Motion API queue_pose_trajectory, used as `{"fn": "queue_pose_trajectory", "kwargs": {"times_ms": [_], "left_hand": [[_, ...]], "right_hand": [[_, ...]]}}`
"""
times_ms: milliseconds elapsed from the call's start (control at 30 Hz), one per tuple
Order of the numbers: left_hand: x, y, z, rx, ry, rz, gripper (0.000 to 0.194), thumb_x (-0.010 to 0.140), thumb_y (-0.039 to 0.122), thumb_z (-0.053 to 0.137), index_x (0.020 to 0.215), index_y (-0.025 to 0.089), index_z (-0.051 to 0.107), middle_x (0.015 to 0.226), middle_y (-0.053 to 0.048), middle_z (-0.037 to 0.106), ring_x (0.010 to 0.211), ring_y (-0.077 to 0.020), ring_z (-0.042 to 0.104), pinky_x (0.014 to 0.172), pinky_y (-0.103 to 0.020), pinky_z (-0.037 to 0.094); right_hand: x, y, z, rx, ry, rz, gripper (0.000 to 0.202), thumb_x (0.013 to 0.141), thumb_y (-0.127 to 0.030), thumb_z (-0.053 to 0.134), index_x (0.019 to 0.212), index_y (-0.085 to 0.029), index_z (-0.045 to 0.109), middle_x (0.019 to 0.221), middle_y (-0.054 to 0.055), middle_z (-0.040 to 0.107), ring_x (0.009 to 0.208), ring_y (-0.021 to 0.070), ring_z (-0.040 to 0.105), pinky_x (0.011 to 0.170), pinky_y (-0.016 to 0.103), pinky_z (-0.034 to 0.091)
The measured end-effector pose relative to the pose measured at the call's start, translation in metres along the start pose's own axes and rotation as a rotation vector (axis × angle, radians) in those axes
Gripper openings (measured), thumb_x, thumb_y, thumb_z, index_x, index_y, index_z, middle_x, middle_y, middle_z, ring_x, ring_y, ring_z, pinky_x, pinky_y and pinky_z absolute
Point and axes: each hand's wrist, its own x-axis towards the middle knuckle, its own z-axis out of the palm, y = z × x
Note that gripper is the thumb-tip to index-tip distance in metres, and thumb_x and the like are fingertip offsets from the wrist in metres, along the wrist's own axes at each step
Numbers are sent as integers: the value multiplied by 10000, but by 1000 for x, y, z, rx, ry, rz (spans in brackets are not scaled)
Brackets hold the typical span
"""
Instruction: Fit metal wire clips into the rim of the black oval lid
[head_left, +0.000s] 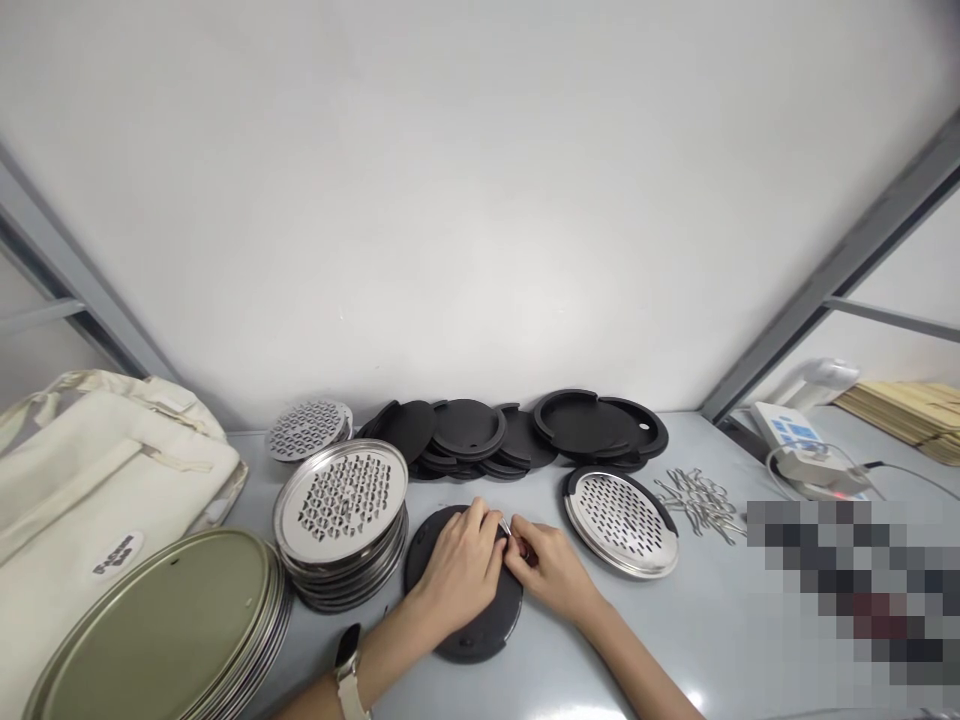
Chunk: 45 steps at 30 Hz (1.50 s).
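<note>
A black round plate (472,638) lies on the grey table in front of me. My left hand (461,565) rests over it with bent fingers gripping its upper right edge. At that same edge, the fingers of my right hand (553,572) are pinched around a small shiny metal piece (506,526), mostly hidden, possibly a wire clip. Just right of my hands sits a round metal grater disc (621,515) with black rim pieces. Farther right lies a loose heap of bent wire clips (701,502).
Left of my hands stands a stack of grater discs (346,500), with another smaller stack (307,430) behind. Several black round plates (469,428) line the wall. Olive oval trays (157,630) and a cream bag (112,460) fill the left. A white device (795,440) with cables stands right.
</note>
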Motion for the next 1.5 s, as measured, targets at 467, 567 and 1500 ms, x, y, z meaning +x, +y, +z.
{"fn": "queue_pose_trajectory", "kwargs": {"times_ms": [467,567,1500], "left_hand": [[2,-4,1,-26,21,-21,167,907,137,362,1007,194,483,974,-37,465,818,-164,527,736,-309,448],[2,-4,2,-41,76,-68,217,881,148,404,1090,202,430,994,-36,481,869,-178,527,768,-321,445],[0,-1,-4,11,41,-14,270,854,196,446,1122,227,446,897,-28,498,818,-197,522,744,-336,440]], "right_hand": [[-1,1,2,3,-5,-12,194,855,-198,400,664,-216,374,539,-47,427,491,115,412,507,226,295],[-1,2,1,46,-4,0,181,898,-232,370,718,-222,381,558,-46,446,490,120,417,510,228,305],[-1,1,-3,54,-68,-9,201,952,-266,312,831,-212,463,648,4,547,587,161,535,574,252,347]]}}
